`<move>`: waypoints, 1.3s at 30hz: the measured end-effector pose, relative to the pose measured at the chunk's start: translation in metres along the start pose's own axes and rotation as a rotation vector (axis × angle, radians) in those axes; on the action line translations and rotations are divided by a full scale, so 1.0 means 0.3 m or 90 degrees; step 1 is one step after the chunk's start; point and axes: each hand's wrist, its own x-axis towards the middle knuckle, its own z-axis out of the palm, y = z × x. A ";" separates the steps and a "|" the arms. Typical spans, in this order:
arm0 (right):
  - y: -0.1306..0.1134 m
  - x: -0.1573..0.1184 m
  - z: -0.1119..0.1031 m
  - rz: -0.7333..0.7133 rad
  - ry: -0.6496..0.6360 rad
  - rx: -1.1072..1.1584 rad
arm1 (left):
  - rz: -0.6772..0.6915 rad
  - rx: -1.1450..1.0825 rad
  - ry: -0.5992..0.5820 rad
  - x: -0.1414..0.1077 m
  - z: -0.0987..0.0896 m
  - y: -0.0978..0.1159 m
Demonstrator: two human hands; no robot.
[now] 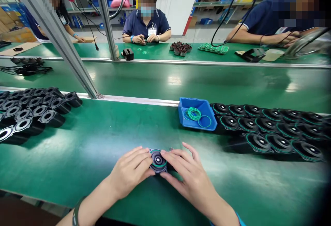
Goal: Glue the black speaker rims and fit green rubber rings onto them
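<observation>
A black round-faced housing (158, 159) stands on the green bench in front of me, with a green rubber ring (162, 166) around its face. My left hand (130, 171) grips its left side, fingertips at the rim and thumb low. From the right, my right hand (190, 172) holds it between the thumb below and fingers laid over the upper rim; its little finger sticks out. Part of the ring and the housing's body is hidden by my fingers. Beyond my right hand, a blue bin (198, 126) holds several loose green rings (193, 114).
Rows of black housings with green rings (280, 144) stand at the right. More housings without visible green rings (48, 116) fill the left. A metal post (67, 46) rises at left. Co-workers, one a masked person (146, 22), sit across the far bench.
</observation>
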 end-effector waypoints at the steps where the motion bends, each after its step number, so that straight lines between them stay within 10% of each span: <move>1: -0.002 -0.006 0.007 -0.004 0.030 -0.007 | 0.012 -0.003 -0.001 0.002 -0.002 -0.007; 10: -0.036 -0.029 0.026 -0.026 0.157 -0.062 | -0.006 -0.001 -0.034 0.011 -0.002 0.009; 16: -0.017 -0.019 0.032 0.054 0.104 0.023 | -0.051 0.007 -0.073 0.001 0.003 0.027; 32: 0.023 -0.036 0.041 -0.116 0.101 -0.009 | 0.069 0.170 0.053 -0.043 0.037 0.069; 39: 0.045 -0.020 0.032 -0.139 0.039 0.012 | -0.033 0.148 0.103 -0.064 0.082 0.099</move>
